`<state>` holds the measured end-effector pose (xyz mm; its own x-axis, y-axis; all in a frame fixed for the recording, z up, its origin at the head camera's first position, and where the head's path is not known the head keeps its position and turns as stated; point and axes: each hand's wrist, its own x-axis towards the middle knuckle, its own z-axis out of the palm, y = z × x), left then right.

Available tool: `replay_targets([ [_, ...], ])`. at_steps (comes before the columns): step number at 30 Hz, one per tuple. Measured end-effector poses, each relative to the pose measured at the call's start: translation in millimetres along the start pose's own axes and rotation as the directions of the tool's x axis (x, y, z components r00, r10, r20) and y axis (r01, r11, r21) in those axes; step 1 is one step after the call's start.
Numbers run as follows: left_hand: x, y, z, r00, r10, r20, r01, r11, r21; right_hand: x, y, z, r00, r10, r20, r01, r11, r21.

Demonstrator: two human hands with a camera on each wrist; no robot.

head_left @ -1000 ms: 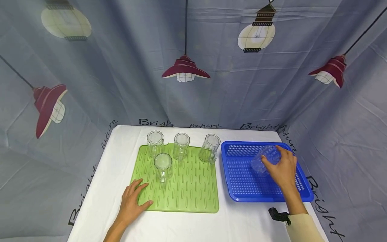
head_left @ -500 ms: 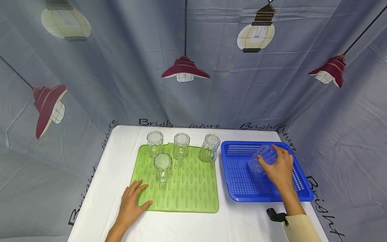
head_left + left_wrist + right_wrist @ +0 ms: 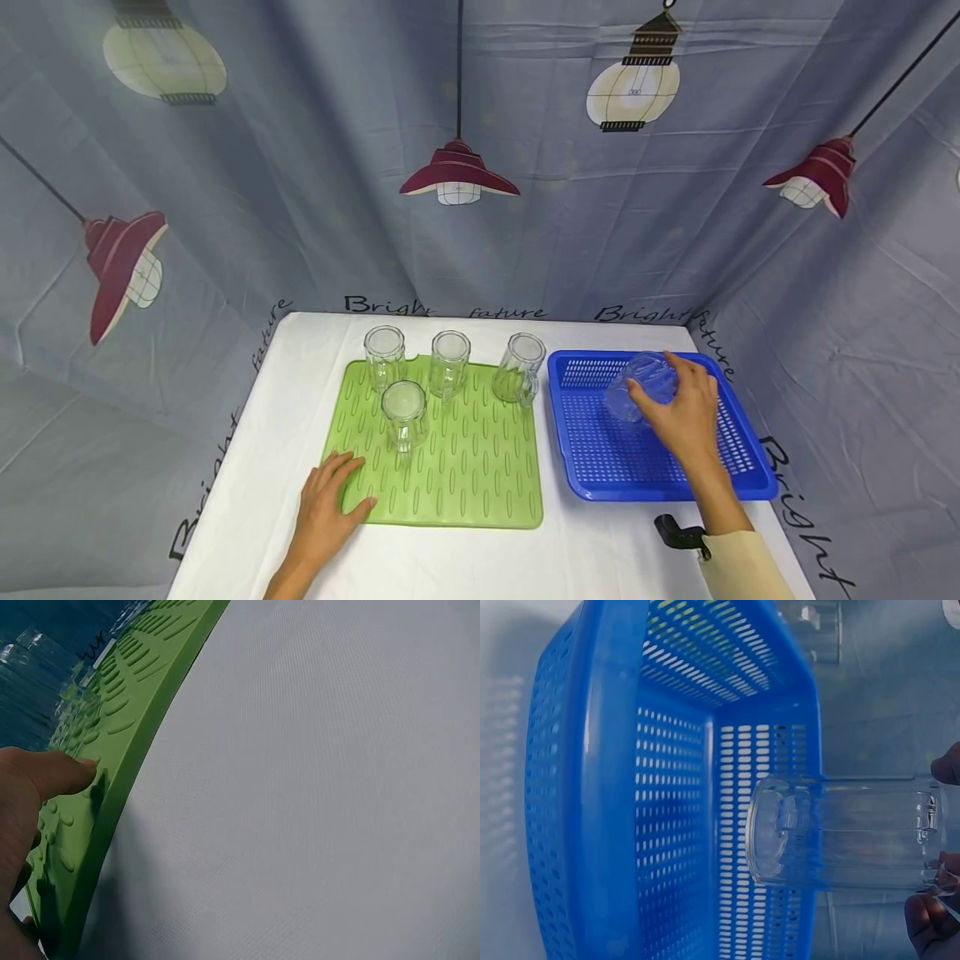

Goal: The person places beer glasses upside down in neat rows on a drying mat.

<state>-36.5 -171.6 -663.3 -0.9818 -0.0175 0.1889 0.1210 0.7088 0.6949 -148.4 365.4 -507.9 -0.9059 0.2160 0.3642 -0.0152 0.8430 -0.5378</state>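
My right hand [image 3: 686, 412] grips a clear glass mug [image 3: 641, 387] between thumb and fingers, near the base end. Tilted, the mug is over the back part of the blue basket [image 3: 573, 487]. In the right wrist view, the mug [image 3: 847, 832] lies across the basket's far wall; its handle cannot be made out. My left hand [image 3: 324, 508] rests with spread fingers at the front left corner of the green mat [image 3: 457, 492]. In the left wrist view, its thumb [image 3: 67, 774] lies near the mat's edge. Upside-down glass mugs stand on the mat, the nearest mug [image 3: 405, 417] just beyond my left hand.
Three more mugs line the mat's back edge: a left mug [image 3: 385, 358], a middle mug [image 3: 450, 367] and a right mug [image 3: 519, 371] close to the basket. A white cloth [image 3: 465, 567] covers the table. Behind hangs a grey-blue curtain [image 3: 315, 242] with printed lamps.
My right hand has moved a little to the left over the basket, carrying the glass mug with it. The left hand and the mugs on the mat stay where they were.
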Motion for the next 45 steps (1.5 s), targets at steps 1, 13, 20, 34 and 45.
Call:
replay_targets([
  [1,-1.0,1.1,-0.1,1.0,0.004,-0.011,-0.004,1.0,-0.005,-0.4,-1.5,0.4,1.0,-0.005,-0.001,0.005,1.0,0.002],
  [13,-7.5,25.3,2.6,0.999,-0.029,-0.013,0.028,0.997,-0.07,-1.0,-14.7,2.6,0.998,-0.063,-0.005,0.063,0.998,0.011],
  [20,-7.7,35.1,4.3,0.999,-0.026,-0.021,0.024,0.996,-0.091,-2.3,-25.1,1.7,0.997,-0.075,0.0,0.075,0.997,0.01],
  [34,-4.5,58.5,19.3,0.998,0.059,0.016,-0.054,0.978,-0.204,-4.2,-39.0,4.1,0.99,-0.143,-0.014,0.144,0.988,0.051],
  [45,3.5,71.6,30.2,0.982,0.188,0.001,-0.183,0.96,-0.212,-5.4,-50.1,5.7,0.984,-0.176,-0.015,0.177,0.982,0.07],
])
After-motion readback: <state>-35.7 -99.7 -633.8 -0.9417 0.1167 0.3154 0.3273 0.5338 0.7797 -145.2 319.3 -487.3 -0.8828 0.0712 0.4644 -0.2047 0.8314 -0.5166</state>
